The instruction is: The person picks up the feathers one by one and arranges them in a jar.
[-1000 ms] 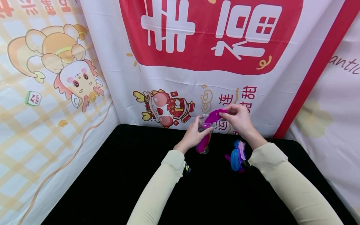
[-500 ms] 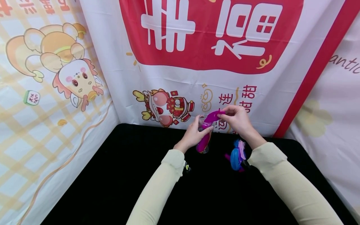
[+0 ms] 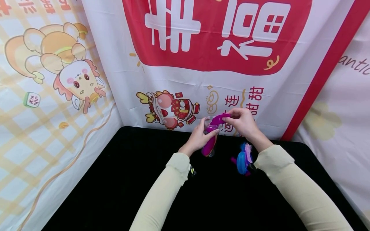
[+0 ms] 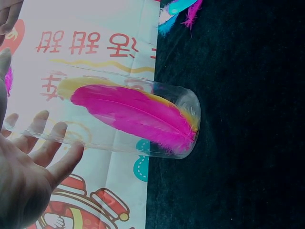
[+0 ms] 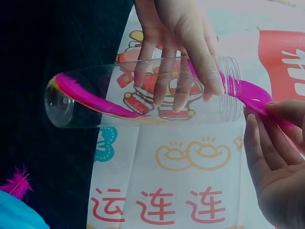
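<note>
My left hand (image 3: 199,138) grips a clear bottle (image 5: 62,112) around its upper part, tilted with its base towards the black table. Between the thumb and fingers of my right hand (image 3: 245,123) is the end of a magenta feather (image 5: 255,95). Its other end has passed through the threaded mouth of the bottle. Inside the bottle lie another magenta feather (image 4: 133,109) and a yellow feather (image 4: 71,87), their ends at the base. The left wrist view cuts off the bottle's mouth and most of the held feather.
A small pile of blue, pink and magenta feathers (image 3: 242,163) lies on the black table (image 3: 115,179), near my right wrist. Behind the table's far edge hangs a printed white and red cloth (image 3: 127,96). Another patterned cloth (image 3: 26,134) closes the left side.
My right hand has moved slightly left and down, and the magenta feather it pinches sits a little deeper in the mouth. The left hand and bottle have hardly moved.
</note>
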